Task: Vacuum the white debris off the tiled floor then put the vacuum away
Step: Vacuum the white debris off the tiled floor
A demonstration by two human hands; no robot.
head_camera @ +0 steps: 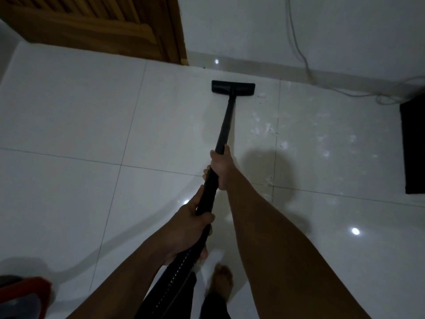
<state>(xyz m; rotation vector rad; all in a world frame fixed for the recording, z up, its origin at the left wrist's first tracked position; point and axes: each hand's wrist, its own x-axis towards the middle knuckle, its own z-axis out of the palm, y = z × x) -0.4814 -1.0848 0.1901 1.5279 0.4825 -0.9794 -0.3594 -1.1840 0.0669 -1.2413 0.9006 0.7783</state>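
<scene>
Fingers (205, 219) curled round vacuum wand (226, 118), debris (259, 127) rightward

Glossy, smooth white tiled floor (69, 116); matt black plastic vacuum wand (224, 127); slatted wooden door (103, 24).

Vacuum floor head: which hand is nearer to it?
Right. The right hand grips the wand partway along, closer to the floor head; the left hand grips farther back, near the hose.

Floor (69, 111): glossy white tiles, thin dark grout lines | vacuum head (233, 87) flat on it near the far wall | white debris (264, 128) scattered right of the head | black mat (414, 146) at right edge | cable (354, 95) trailing along the wall
</scene>
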